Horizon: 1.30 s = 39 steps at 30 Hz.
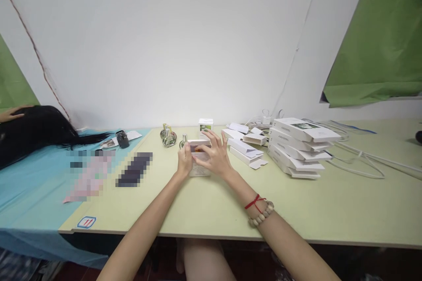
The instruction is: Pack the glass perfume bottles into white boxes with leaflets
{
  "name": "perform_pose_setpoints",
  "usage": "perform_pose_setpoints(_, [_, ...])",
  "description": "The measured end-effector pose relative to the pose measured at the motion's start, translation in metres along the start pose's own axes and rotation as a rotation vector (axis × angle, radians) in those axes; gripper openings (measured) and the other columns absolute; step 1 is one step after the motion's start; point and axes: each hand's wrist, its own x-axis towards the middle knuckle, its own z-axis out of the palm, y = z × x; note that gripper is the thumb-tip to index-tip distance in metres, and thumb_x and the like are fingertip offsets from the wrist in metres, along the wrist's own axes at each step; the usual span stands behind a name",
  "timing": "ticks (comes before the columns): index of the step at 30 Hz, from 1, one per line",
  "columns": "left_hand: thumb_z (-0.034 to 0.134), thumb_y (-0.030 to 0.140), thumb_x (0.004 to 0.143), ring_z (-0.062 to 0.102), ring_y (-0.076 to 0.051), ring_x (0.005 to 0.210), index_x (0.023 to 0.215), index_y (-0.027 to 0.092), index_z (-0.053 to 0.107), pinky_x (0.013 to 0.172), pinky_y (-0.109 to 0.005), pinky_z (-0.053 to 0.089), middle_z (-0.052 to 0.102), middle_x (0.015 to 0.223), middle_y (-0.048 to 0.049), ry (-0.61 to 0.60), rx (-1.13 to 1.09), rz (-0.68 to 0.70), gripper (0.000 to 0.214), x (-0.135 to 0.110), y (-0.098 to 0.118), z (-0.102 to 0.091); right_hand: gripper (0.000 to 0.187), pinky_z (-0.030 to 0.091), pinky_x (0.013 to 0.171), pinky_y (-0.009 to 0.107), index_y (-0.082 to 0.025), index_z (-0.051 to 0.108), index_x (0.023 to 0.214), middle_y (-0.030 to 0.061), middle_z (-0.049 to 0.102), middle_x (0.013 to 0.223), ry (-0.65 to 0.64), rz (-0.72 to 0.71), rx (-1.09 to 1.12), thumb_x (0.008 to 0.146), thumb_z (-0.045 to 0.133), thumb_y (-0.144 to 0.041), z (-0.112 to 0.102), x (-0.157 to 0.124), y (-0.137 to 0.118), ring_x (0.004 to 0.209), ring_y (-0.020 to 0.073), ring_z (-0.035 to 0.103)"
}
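A small white box (pixel 199 170) stands on the table in front of me, its top open, with something orange-brown just visible inside. My left hand (pixel 185 159) grips the box along its left side, thumb up. At the opening, my right hand (pixel 214 156) holds the front edge between thumb and index finger, while its other fingers fan out above. Just behind my left hand is a glass bottle (pixel 183 142) with a metallic top, partly hidden. Further back stand more glass bottles (pixel 169 138) with gold-coloured tops. Another white box (pixel 206 122) with a green picture is behind my hands.
Flattened white cartons (pixel 245 151) lie right of my hands, beside a stack of white boxes (pixel 293 149). White cables (pixel 359 156) run further right. At left are a blurred dark object (pixel 135 170), a dark jar (pixel 122 139), a blue cloth (pixel 29 193) and another person's dark hair (pixel 42 134).
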Motion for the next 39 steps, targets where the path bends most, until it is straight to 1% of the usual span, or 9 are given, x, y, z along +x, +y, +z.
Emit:
perform_pose_setpoints(6, [0.022, 0.050, 0.087, 0.057, -0.017, 0.071, 0.091, 0.016, 0.054, 0.067, -0.031, 0.044, 0.061, 0.078, -0.0059, -0.032, 0.068, -0.003, 0.047, 0.000, -0.002, -0.002, 0.022, 0.010, 0.106, 0.050, -0.024, 0.061, 0.081, 0.0055, 0.044, 0.124, -0.005, 0.016, -0.003, 0.072, 0.057, -0.043, 0.003, -0.004, 0.005, 0.121, 0.0252, 0.033])
perform_pose_setpoints(10, [0.034, 0.045, 0.086, 0.056, -0.015, 0.076, 0.113, 0.019, 0.035, 0.068, -0.028, 0.044, 0.057, 0.088, -0.0048, -0.001, 0.064, 0.120, 0.038, -0.001, -0.005, -0.003, 0.034, 0.019, 0.103, 0.047, -0.023, 0.056, 0.097, 0.0087, 0.045, 0.122, 0.009, 0.044, 0.005, 0.072, 0.056, -0.046, 0.006, -0.007, 0.008, 0.116, 0.0242, 0.039])
perform_pose_setpoints(12, [0.035, 0.042, 0.087, 0.055, -0.013, 0.078, 0.111, 0.020, 0.031, 0.069, -0.027, 0.043, 0.053, 0.095, -0.0062, 0.039, 0.074, 0.193, 0.033, -0.002, -0.007, -0.003, 0.038, 0.023, 0.100, 0.046, -0.022, 0.055, 0.100, 0.0090, 0.044, 0.122, 0.024, 0.076, 0.004, 0.072, 0.056, -0.048, 0.006, -0.008, 0.012, 0.114, 0.0248, 0.040])
perform_pose_setpoints(16, [0.032, 0.037, 0.089, 0.052, -0.011, 0.069, 0.107, 0.021, 0.035, 0.064, -0.026, 0.043, 0.052, 0.096, -0.0059, 0.023, 0.174, 0.241, 0.024, -0.004, -0.009, -0.004, 0.031, 0.030, 0.093, 0.042, -0.023, 0.058, 0.088, 0.0077, 0.045, 0.122, 0.021, 0.109, 0.034, 0.073, 0.055, -0.050, 0.005, -0.009, 0.017, 0.112, 0.0251, 0.041])
perform_pose_setpoints(21, [0.034, 0.033, 0.088, 0.051, -0.015, 0.092, 0.106, 0.022, 0.042, 0.077, -0.030, 0.044, 0.052, 0.100, -0.0070, 0.000, 0.241, 0.332, 0.022, -0.002, -0.005, -0.006, 0.043, 0.033, 0.090, 0.040, -0.024, 0.054, 0.105, 0.0094, 0.045, 0.122, 0.014, 0.094, 0.053, 0.072, 0.056, -0.051, 0.004, -0.010, 0.017, 0.111, 0.0254, 0.042])
perform_pose_setpoints(27, [0.032, 0.036, 0.088, 0.050, -0.016, 0.098, 0.109, 0.022, 0.042, 0.080, -0.031, 0.044, 0.050, 0.105, -0.0080, -0.035, 0.234, 0.294, 0.026, -0.002, -0.004, -0.006, 0.047, 0.033, 0.091, 0.041, -0.025, 0.052, 0.111, 0.0092, 0.046, 0.121, 0.031, 0.100, 0.060, 0.071, 0.057, -0.050, 0.003, -0.010, 0.016, 0.111, 0.0262, 0.043])
perform_pose_setpoints(31, [0.032, 0.038, 0.088, 0.050, -0.016, 0.099, 0.108, 0.021, 0.041, 0.084, -0.033, 0.042, 0.050, 0.105, -0.0082, -0.032, 0.244, 0.276, 0.028, -0.002, -0.002, -0.006, 0.030, 0.035, 0.090, 0.042, -0.025, 0.059, 0.093, 0.0077, 0.047, 0.118, 0.023, 0.116, 0.109, 0.073, 0.057, -0.047, 0.004, -0.010, 0.017, 0.111, 0.0257, 0.043])
perform_pose_setpoints(34, [0.033, 0.038, 0.088, 0.049, -0.016, 0.100, 0.107, 0.020, 0.041, 0.085, -0.032, 0.041, 0.050, 0.106, -0.0086, -0.022, 0.261, 0.284, 0.028, -0.002, -0.001, -0.006, 0.024, 0.037, 0.089, 0.042, -0.024, 0.060, 0.086, 0.0072, 0.047, 0.116, 0.021, 0.136, 0.167, 0.073, 0.058, -0.045, 0.007, -0.011, 0.018, 0.110, 0.0252, 0.044])
perform_pose_setpoints(39, [0.031, 0.037, 0.089, 0.051, -0.017, 0.097, 0.088, 0.019, 0.047, 0.082, -0.031, 0.041, 0.049, 0.105, -0.0087, -0.027, 0.329, 0.292, 0.023, -0.002, -0.001, -0.005, 0.031, 0.041, 0.088, 0.041, -0.023, 0.056, 0.092, 0.0082, 0.047, 0.112, 0.067, 0.181, 0.254, 0.070, 0.061, -0.045, 0.012, -0.012, 0.019, 0.108, 0.0240, 0.046])
